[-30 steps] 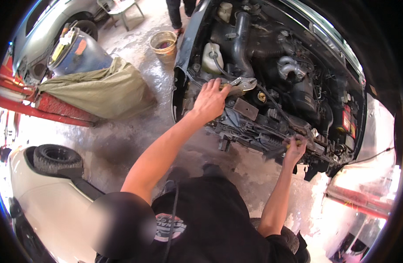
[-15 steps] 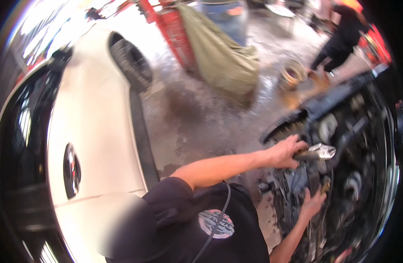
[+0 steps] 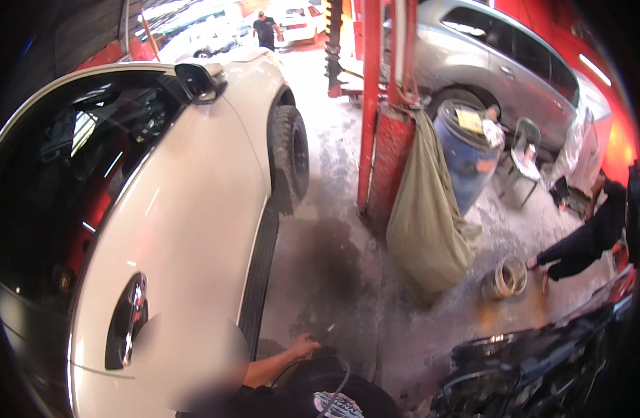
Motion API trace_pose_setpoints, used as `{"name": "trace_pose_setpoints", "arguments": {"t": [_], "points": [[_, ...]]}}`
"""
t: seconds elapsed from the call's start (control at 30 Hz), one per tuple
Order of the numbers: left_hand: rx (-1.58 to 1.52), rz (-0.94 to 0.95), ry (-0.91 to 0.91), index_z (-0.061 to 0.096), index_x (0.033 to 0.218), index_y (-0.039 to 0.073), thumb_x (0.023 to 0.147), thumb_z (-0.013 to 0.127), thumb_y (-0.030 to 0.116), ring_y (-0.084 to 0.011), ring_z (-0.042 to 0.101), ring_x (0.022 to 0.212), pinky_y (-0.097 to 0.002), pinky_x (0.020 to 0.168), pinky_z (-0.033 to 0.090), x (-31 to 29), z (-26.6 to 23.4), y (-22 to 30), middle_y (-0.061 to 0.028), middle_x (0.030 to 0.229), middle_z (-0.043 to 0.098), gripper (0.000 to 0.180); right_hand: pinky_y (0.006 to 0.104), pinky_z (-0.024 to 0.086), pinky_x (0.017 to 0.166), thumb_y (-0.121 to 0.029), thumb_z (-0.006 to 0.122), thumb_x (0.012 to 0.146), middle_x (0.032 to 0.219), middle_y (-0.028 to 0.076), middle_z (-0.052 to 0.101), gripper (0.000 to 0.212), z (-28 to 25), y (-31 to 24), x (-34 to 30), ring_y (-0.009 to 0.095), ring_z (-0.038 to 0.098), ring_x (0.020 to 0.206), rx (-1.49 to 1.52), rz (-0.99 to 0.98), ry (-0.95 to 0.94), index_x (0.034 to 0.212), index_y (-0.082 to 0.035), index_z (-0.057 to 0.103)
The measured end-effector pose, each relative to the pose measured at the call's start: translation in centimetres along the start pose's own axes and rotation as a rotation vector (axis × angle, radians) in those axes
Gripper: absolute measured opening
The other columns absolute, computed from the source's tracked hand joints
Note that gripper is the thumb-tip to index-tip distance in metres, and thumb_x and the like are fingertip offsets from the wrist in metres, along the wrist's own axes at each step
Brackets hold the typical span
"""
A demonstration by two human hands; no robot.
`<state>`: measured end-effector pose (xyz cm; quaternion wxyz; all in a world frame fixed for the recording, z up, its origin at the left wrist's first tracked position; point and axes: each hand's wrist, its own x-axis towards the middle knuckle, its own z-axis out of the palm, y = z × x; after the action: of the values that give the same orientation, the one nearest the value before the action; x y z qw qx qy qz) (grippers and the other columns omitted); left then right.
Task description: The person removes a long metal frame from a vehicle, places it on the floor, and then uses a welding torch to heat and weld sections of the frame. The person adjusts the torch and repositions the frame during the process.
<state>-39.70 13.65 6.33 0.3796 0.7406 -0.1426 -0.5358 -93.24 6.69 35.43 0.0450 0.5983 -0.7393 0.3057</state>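
Note:
Low in the head view, my left hand is closed, its forearm coming in from the lower edge beside the white car. Beyond its fingers shows a small bright metal tip. It looks like the end of the pliers from the earlier frame; their handles are dark against the floor and hard to make out. The hand is over the floor, near the car's black side step. My right hand is out of the picture. At the lower right lies the dark engine bay, blurred, with no hand on it now.
The white car fills the left. A red lift post carries a hanging green cloth. Past it are a blue drum, a chair, a bucket, a crouching person and a silver car.
My view has swung up and left, away from the engine bay. My left hand has left it with the pliers and drawn back toward the white car. My right hand has gone out of view.

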Motion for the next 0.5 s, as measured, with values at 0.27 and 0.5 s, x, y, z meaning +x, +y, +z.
{"name": "trace_pose_setpoints", "arguments": {"t": [0.27,0.5], "points": [[-0.400,-0.021,0.035,0.054,0.127,0.000,0.079,0.080,0.022,-0.0161,0.061,0.072,-0.0328,0.061,0.051,11.1,-8.3,14.9,-0.0093,0.090,0.064,0.058,0.0293,0.035,0.108,-0.022,0.077,0.086,0.148,0.013,0.047,0.072,19.7,-17.7,4.5,0.020,0.046,0.132,0.417,0.052,-0.562,0.144,0.004,0.043],[-0.727,-0.011,-0.294,0.050,0.121,0.005,0.088,0.067,0.015,-0.0204,0.063,0.067,-0.0367,0.056,0.054,24.7,-11.5,27.5,-0.0089,0.084,0.061,0.039,0.0364,0.049,0.076,-0.025,0.082,0.070,0.085,0.016,0.068,0.042,41.6,-34.2,9.3,0.024,0.063,0.080,0.562,-0.148,-0.791,0.093,0.007,0.067]]}}
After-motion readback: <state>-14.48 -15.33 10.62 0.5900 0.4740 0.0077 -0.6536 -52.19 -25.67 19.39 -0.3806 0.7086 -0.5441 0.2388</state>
